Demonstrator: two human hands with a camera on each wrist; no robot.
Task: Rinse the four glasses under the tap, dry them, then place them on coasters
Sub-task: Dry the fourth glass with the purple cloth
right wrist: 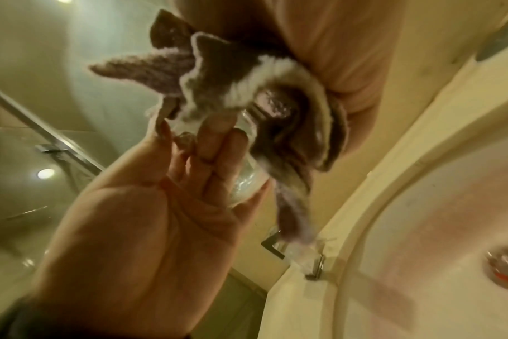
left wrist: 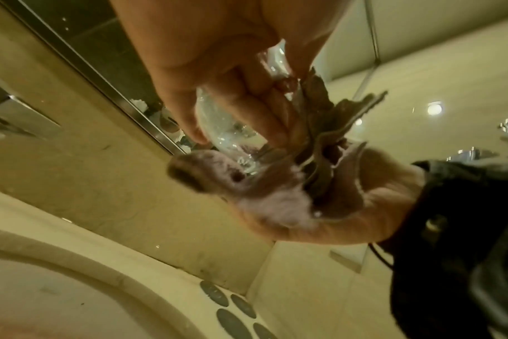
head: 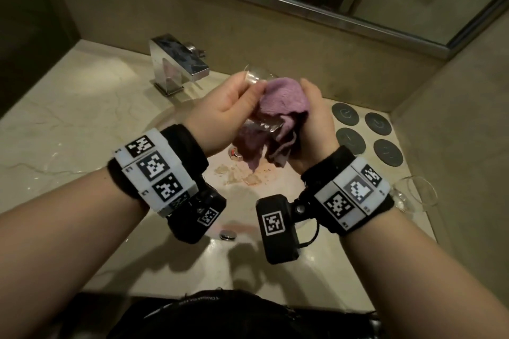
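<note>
over the sink [head: 176, 231], left hand [head: 223, 110] grips glass [head: 254, 77]; right hand [head: 314, 118] clutches cloth [head: 283, 99]

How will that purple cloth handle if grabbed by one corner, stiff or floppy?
Probably floppy: the purple cloth bunches in the right hand and its loose ends droop over the sink. Likely light, since it hangs from a loose grip. Its fuzzy pile suggests good grip on the glass.

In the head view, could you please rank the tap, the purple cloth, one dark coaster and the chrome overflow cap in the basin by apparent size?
1. Purple cloth and tap: too alike to rank.
2. Coaster.
3. Overflow cap.
</note>
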